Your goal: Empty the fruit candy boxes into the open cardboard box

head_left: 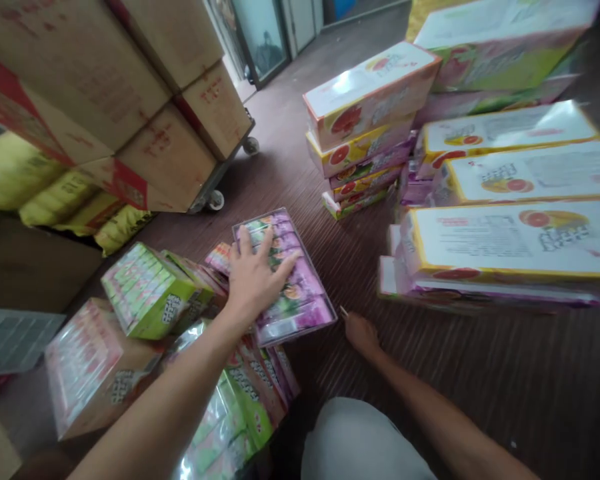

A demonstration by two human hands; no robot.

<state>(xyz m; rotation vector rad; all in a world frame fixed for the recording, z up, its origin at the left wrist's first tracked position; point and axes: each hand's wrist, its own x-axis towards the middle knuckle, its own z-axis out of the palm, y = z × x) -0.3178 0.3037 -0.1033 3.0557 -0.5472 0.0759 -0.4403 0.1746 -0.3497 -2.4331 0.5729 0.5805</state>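
Observation:
My left hand (255,277) lies flat with fingers spread on top of a purple shrink-wrapped pack of small cartons (293,293), which rests on a pile of similar packs. My right hand (361,333) is low beside that pack's right corner, near the dark wooden floor (480,360); its fingers look curled, and a thin light tip sticks out of them. Green packs (145,290) and a pink pack (87,367) lie to the left of the pile.
Stacks of flat fruit-printed boxes (367,107) stand ahead, and larger ones (510,243) fill the right. Brown cardboard cartons (145,87) sit on a wheeled cart (215,197) at upper left, with yellow bags (55,197) beside it. My knee (360,440) shows at the bottom.

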